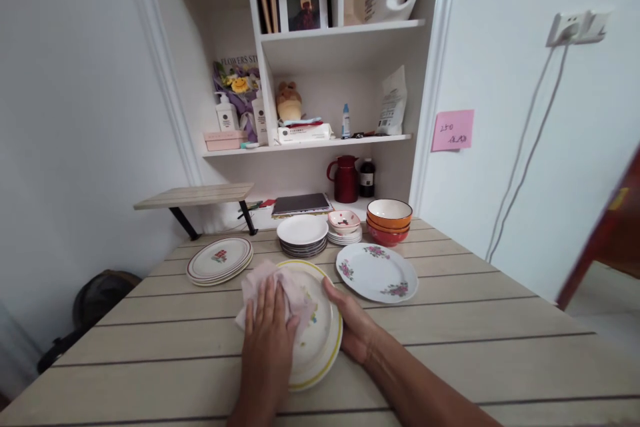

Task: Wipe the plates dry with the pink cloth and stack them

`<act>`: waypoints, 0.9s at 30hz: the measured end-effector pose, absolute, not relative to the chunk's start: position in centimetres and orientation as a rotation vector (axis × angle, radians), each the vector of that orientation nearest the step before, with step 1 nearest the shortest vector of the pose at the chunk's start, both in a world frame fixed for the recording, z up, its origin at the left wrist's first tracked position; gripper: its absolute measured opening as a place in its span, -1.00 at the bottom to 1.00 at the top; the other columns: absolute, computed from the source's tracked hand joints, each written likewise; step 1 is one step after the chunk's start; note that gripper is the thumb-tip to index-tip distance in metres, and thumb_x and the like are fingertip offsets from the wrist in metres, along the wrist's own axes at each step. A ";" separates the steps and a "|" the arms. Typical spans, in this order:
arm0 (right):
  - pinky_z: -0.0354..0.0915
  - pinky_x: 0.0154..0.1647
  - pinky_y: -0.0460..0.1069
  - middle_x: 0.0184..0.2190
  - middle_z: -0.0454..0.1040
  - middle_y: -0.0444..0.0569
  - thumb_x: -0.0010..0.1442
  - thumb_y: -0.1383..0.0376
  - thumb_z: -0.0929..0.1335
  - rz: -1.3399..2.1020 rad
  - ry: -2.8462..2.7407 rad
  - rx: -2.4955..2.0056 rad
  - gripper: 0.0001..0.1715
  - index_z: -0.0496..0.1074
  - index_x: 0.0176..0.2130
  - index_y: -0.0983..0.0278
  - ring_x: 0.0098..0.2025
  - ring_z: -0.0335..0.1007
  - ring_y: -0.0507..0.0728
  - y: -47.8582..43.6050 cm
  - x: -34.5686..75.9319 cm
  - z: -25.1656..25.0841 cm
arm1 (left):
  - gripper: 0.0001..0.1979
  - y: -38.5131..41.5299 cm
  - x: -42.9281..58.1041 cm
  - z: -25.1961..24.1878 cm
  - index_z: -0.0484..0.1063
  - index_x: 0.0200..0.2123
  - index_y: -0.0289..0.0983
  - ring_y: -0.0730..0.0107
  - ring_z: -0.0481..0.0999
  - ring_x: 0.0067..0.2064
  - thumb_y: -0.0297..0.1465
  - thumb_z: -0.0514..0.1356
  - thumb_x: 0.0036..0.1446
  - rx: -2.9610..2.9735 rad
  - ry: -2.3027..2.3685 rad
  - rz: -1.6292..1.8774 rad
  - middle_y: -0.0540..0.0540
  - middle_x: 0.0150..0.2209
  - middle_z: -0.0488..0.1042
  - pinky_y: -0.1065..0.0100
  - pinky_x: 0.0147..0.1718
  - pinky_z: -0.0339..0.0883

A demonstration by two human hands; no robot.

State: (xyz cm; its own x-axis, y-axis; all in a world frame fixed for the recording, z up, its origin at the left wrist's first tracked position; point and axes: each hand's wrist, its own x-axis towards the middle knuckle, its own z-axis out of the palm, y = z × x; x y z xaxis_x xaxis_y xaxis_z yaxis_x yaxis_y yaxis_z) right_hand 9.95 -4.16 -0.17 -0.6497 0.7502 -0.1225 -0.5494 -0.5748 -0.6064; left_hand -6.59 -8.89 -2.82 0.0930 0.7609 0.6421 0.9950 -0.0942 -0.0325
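A cream plate with a yellow rim (pixel 320 347) is in front of me over the wooden table (pixel 450 333). My right hand (pixel 353 323) grips its right edge, thumb on top and the other fingers hidden underneath. My left hand (pixel 270 320) presses a pale pink cloth (pixel 255 277) on the plate's left side, with its fingers close together over the cloth. An oval white plate with pink flowers (pixel 377 273) lies just beyond my right hand. At the left is a stack of plates with a red flower design (pixel 220 259).
Toward the back stand white-topped stacked plates (pixel 303 230), small dishes (pixel 344 221) and orange and red bowls (pixel 389 220). A small raised shelf (pixel 195 195) is at the back left. Behind are a dark red jug (pixel 346 180), a dark laptop-like slab (pixel 301 204) and wall shelves (pixel 345 30).
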 end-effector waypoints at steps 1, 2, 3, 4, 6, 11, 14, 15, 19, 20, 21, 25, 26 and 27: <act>0.25 0.13 0.19 -0.12 0.58 0.21 0.26 0.00 0.25 2.228 -0.688 -0.471 -0.36 0.34 0.12 0.41 -0.08 0.53 0.25 -4.1 9.9 -0.3 | -0.45 -8.1 -6.2 -2.4 0.06 0.31 -0.32 0.08 0.07 0.35 -0.33 -0.04 0.28 -1.919 -1.715 -0.682 -0.24 0.33 0.11 -0.04 0.24 0.05; 0.24 0.14 0.20 -0.12 0.58 0.20 0.26 -0.01 0.25 2.236 -0.684 -0.459 -0.36 0.34 0.13 0.40 -0.07 0.53 0.25 -4.1 10.0 -0.4 | -0.45 -7.4 -5.7 -2.1 0.06 0.31 -0.33 0.08 0.07 0.35 -0.33 -0.03 0.28 -1.934 -1.714 -0.699 -0.25 0.33 0.10 -0.03 0.24 0.06; 0.24 0.14 0.20 -0.10 0.58 0.20 0.27 -0.01 0.24 2.241 -0.678 -0.446 -0.35 0.34 0.13 0.39 -0.07 0.53 0.25 -4.0 10.0 -0.5 | -0.45 -6.8 -5.2 -1.7 0.06 0.31 -0.33 0.09 0.07 0.35 -0.33 -0.02 0.28 -1.955 -1.720 -0.709 -0.25 0.34 0.10 -0.02 0.24 0.07; 0.23 0.15 0.20 -0.09 0.57 0.20 0.27 -0.02 0.24 2.242 -0.670 -0.437 -0.35 0.34 0.13 0.38 -0.06 0.52 0.25 -3.9 10.1 -0.6 | -0.45 -6.3 -4.8 -1.5 0.06 0.31 -0.32 0.09 0.07 0.35 -0.34 -0.02 0.28 -1.983 -1.730 -0.711 -0.24 0.34 0.10 -0.02 0.24 0.07; 0.23 0.15 0.19 -0.07 0.56 0.19 0.27 -0.03 0.23 2.236 -0.643 -0.436 -0.35 0.34 0.13 0.38 -0.03 0.51 0.24 -3.7 10.2 -0.8 | -0.45 -6.0 -4.0 -1.1 0.08 0.31 -0.29 0.09 0.06 0.35 -0.37 0.01 0.26 -2.071 -1.737 -0.690 -0.21 0.34 0.09 -0.02 0.24 0.07; 0.27 0.12 0.15 -0.14 0.59 0.18 0.28 -0.02 0.21 2.207 -0.560 -0.501 -0.36 0.38 0.07 0.42 -0.06 0.53 0.22 -3.6 10.4 -0.7 | -0.39 -8.2 -3.5 -1.1 0.05 0.32 -0.10 0.13 0.05 0.36 -0.44 0.06 0.22 -2.393 -1.593 -0.532 -0.04 0.35 0.06 -0.04 0.23 0.10; 0.30 0.10 0.16 -0.16 0.59 0.23 0.28 -0.04 0.21 2.222 -0.543 -0.501 -0.31 0.38 0.06 0.48 -0.08 0.53 0.24 -3.6 10.2 -0.5 | -0.34 -10.6 -4.8 -2.0 -0.01 0.32 0.05 0.16 0.08 0.35 -0.47 0.07 0.20 -2.436 -1.542 -0.480 0.07 0.34 0.08 -0.06 0.22 0.11; 0.30 0.10 0.16 -0.16 0.59 0.24 0.28 -0.04 0.21 2.223 -0.540 -0.480 -0.31 0.38 0.06 0.49 -0.08 0.53 0.24 -3.6 10.2 -0.4 | -0.32 -11.3 -5.5 -2.3 -0.03 0.32 0.07 0.17 0.10 0.34 -0.49 0.05 0.20 -2.407 -1.566 -0.468 0.09 0.34 0.09 -0.06 0.22 0.11; 0.29 0.11 0.17 -0.15 0.59 0.24 0.29 -0.01 0.22 2.232 -0.548 -0.448 -0.33 0.36 0.08 0.49 -0.08 0.53 0.24 -3.7 9.9 -0.3 | -0.41 -12.2 -7.9 -3.1 0.02 0.32 -0.05 0.12 0.13 0.33 -0.45 -0.03 0.24 -2.167 -1.739 -0.448 -0.02 0.33 0.11 -0.11 0.20 0.10; 0.28 0.12 0.17 -0.15 0.59 0.24 0.28 -0.01 0.23 2.243 -0.553 -0.455 -0.33 0.36 0.08 0.49 -0.08 0.54 0.24 -3.7 9.9 -0.3 | -0.43 -12.1 -8.1 -3.1 0.05 0.32 -0.11 0.11 0.12 0.33 -0.44 -0.03 0.24 -2.124 -1.750 -0.440 -0.05 0.33 0.11 -0.11 0.21 0.09; 0.28 0.12 0.17 -0.15 0.59 0.23 0.28 -0.01 0.24 2.255 -0.560 -0.457 -0.33 0.37 0.07 0.49 -0.09 0.54 0.24 -3.8 9.9 -0.3 | -0.44 -11.8 -8.0 -3.1 0.08 0.31 -0.17 0.10 0.12 0.33 -0.43 -0.02 0.24 -2.099 -1.737 -0.435 -0.08 0.33 0.10 -0.09 0.21 0.09; 0.27 0.13 0.12 -0.17 0.60 0.20 0.29 0.01 0.23 2.275 -0.561 -0.442 -0.36 0.40 0.05 0.49 -0.10 0.55 0.21 -4.1 10.2 -0.2 | -0.37 -10.7 -5.7 -2.2 0.05 0.32 -0.23 0.14 0.10 0.34 -0.45 0.07 0.18 -2.168 -1.532 -0.444 -0.09 0.34 0.08 0.04 0.22 0.13; 0.27 0.13 0.11 -0.18 0.61 0.20 0.29 0.01 0.23 2.282 -0.556 -0.451 -0.36 0.40 0.04 0.50 -0.10 0.55 0.21 -4.2 10.2 -0.2 | -0.36 -10.3 -5.0 -1.8 0.05 0.33 -0.22 0.15 0.10 0.34 -0.44 0.08 0.18 -2.204 -1.480 -0.448 -0.08 0.34 0.09 0.06 0.22 0.14; 0.27 0.13 0.10 -0.20 0.61 0.21 0.29 0.00 0.22 2.292 -0.554 -0.460 -0.35 0.41 0.03 0.51 -0.11 0.55 0.21 -4.2 10.3 -0.1 | -0.36 -10.0 -4.2 -1.4 0.04 0.33 -0.21 0.16 0.09 0.34 -0.43 0.08 0.18 -2.240 -1.439 -0.450 -0.07 0.34 0.09 0.05 0.22 0.14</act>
